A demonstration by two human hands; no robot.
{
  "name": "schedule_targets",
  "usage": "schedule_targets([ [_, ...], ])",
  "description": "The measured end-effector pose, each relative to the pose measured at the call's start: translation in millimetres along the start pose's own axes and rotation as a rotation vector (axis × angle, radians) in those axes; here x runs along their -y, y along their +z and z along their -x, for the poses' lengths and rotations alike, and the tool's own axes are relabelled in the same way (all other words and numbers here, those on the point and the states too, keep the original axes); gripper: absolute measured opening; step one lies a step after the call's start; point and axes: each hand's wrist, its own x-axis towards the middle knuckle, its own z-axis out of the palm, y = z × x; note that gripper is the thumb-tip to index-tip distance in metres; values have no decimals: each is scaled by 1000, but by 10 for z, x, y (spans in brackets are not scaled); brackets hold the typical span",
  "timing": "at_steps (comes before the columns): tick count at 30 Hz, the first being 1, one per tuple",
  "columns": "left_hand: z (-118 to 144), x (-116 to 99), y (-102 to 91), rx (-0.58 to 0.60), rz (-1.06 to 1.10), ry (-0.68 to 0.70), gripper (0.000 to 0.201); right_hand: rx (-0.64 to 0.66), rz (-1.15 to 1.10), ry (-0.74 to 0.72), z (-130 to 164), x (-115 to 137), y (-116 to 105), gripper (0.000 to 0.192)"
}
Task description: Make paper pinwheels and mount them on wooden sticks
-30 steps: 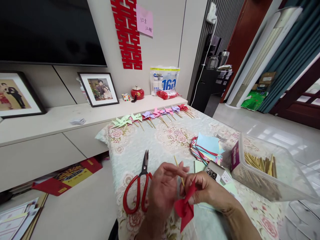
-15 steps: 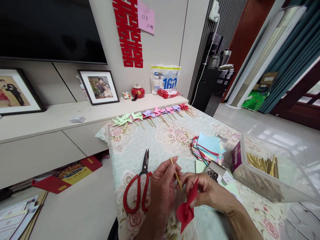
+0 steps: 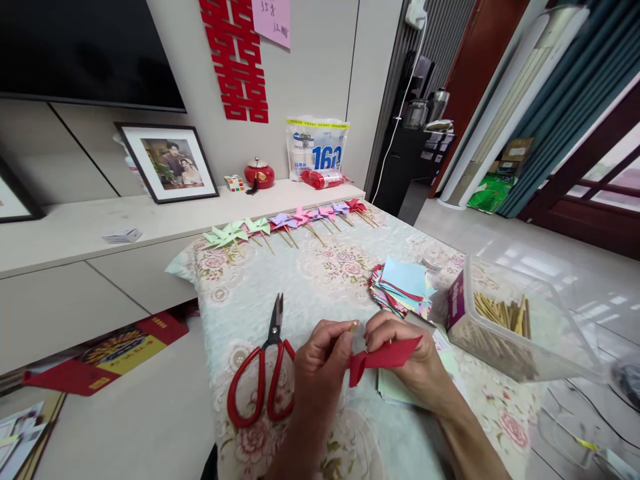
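Note:
My left hand pinches a thin wooden stick; only its tip shows above the fingers. Close beside it, my right hand grips a folded red paper pinwheel by its edge. A small metallic point shows at the pinwheel's middle, near the stick; whether the two touch I cannot tell. Scissors with red handles lie left of my left hand, blades pointing away. Behind my right hand sits a stack of coloured paper squares. Pale green paper lies partly under my right hand.
A clear plastic box of wooden sticks stands at the right of the table. Along the far edge lies a row of finished paper pinwheels. Behind it, a white cabinet bears a framed photo and a red pot.
The stick has turned in my left hand so mostly its tip shows. My right hand has raised the red pinwheel and tilted it flatter, close to the stick. The view has shifted right.

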Motion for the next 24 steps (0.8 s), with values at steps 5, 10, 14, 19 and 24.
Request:
schedule_targets([
  [5, 9, -4, 7, 55, -35, 47, 12, -123, 222, -131, -8, 11, 50, 14],
  [10, 11, 19, -5, 116, -76, 116, 12, -180, 278, -236, -22, 57, 75, 12],
  [14, 18, 0, 8, 136, -75, 160, 11, -197, 280, -232, -31, 72, 80, 13],
  [19, 28, -29, 25, 104, -73, 159, 11, -211, 299, -237, -42, 90, 91, 12],
  [24, 48, -34, 54, 55, -56, 146, 9, -221, 308, -234, -44, 103, 100, 13],
])
